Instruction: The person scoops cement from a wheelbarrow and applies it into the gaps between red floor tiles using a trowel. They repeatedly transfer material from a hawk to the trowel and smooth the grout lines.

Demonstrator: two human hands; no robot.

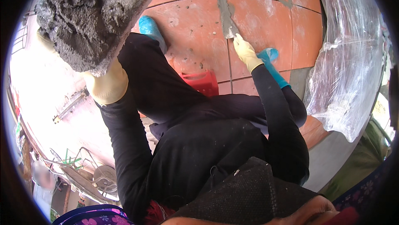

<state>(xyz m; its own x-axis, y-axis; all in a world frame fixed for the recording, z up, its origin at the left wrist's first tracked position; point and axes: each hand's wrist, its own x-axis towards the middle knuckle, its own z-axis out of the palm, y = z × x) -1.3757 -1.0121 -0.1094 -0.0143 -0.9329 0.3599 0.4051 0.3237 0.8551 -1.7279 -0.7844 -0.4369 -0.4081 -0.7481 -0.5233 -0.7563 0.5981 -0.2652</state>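
Left grip (107, 85) under mortar-laden board (128, 30), likely bearing its weight; closure hidden, can't tell. Right grip (247, 53) clamped on trowel (231, 32), low, seemingly to meet floor joint (225, 11).

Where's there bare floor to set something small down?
Mostly bare: the orange tile between the left blue boot and the grey mortar strip, with some crumbs, and the far-right tile between the right boot and the clear plastic sheeting. It's crowded where the right hand reaches that strip, and around the red plastic piece between the legs.
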